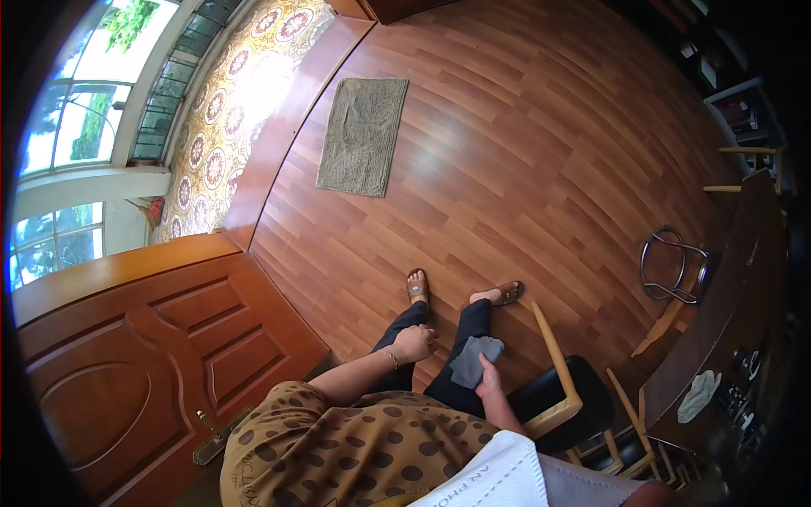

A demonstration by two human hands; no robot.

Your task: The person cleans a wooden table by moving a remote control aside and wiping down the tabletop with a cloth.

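Observation:
My right hand [488, 378] is closed on a grey cloth [477, 361], with the thumb on top, over my right thigh. My left hand [415, 345] is curled in front of my left leg, a bracelet on its wrist. What its fingers hold, if anything, is hidden. The two hands are apart, and the cloth hangs only from the right one.
A wooden door [169, 363] stands at the left, beside a patterned tile floor [215, 127]. A mat [365, 135] lies ahead on the wood floor. Close on my right is a wooden-armed chair [557, 397]; beyond it are a desk [710, 338] and a metal-framed stool [672, 266].

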